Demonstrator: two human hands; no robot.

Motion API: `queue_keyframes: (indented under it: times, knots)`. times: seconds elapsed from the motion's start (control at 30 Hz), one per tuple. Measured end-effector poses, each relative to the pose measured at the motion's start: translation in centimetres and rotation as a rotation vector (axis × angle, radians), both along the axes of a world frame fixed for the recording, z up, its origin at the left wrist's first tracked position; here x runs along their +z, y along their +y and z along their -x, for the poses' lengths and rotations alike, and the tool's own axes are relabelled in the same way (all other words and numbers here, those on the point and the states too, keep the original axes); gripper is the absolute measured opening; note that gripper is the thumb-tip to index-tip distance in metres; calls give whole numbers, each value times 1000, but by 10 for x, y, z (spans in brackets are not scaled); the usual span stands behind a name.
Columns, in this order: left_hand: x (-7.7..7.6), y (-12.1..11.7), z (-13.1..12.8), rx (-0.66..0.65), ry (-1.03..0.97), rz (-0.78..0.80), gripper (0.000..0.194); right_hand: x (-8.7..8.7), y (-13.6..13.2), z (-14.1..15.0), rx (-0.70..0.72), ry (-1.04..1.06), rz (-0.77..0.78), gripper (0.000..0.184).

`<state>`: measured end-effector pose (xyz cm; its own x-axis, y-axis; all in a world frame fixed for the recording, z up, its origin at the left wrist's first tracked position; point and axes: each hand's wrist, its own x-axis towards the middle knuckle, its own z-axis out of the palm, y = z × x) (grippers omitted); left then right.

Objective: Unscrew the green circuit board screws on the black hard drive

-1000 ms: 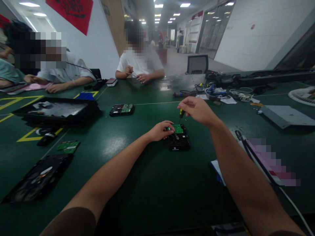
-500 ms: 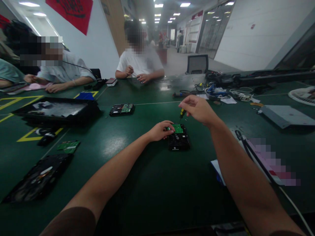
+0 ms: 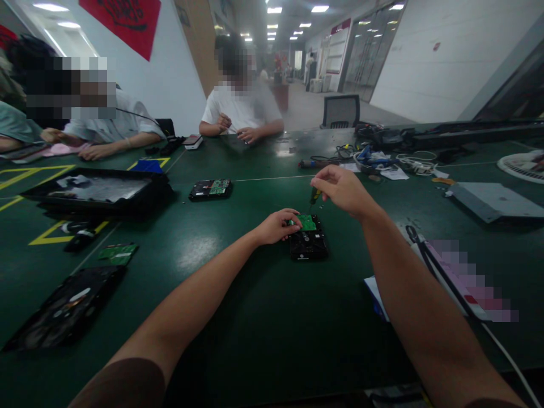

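A black hard drive (image 3: 312, 245) lies on the green table with its green circuit board (image 3: 306, 222) facing up. My left hand (image 3: 278, 225) grips the drive's left side, fingers over the edge of the board. Above the board's far edge, my right hand (image 3: 340, 186) is closed around the handle of a small yellow-and-black screwdriver (image 3: 315, 196). The screwdriver points down, and its thin shaft reaches the drive's far end; whether the tip sits in a screw is too small to tell. Tiny bits, perhaps screws, lie just beyond the drive.
Another hard drive (image 3: 210, 189) lies farther left, near a black tray (image 3: 97, 190). At the near left are a larger black drive (image 3: 68, 306) and a loose circuit board (image 3: 118, 254). Cables (image 3: 369, 158) and a grey metal box (image 3: 497, 201) stand to the right. Two people sit across the table.
Both hands keep nearly the same place. The screwdriver's handle looks slightly turned in my right fingers; the hard drive has not moved.
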<state>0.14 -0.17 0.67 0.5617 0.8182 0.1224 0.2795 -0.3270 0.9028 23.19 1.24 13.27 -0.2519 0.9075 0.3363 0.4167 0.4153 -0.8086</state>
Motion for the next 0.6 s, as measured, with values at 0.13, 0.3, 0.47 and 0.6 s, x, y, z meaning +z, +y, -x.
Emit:
queue_keyframes:
  times: [0.13, 0.3, 0.47, 0.6]
  knots:
    - [-3, 1, 0, 3, -5, 2, 21, -1, 2, 1, 47, 60, 21, 23]
    - [-3, 1, 1, 1, -7, -6, 20, 0, 1, 0, 56, 57, 29, 26]
    - [-1, 0, 0, -6, -7, -8, 18, 0, 0, 0, -18, 7, -22, 24]
    - [-1, 0, 0, 2, -1, -14, 18, -2, 2, 1, -37, 39, 0, 21]
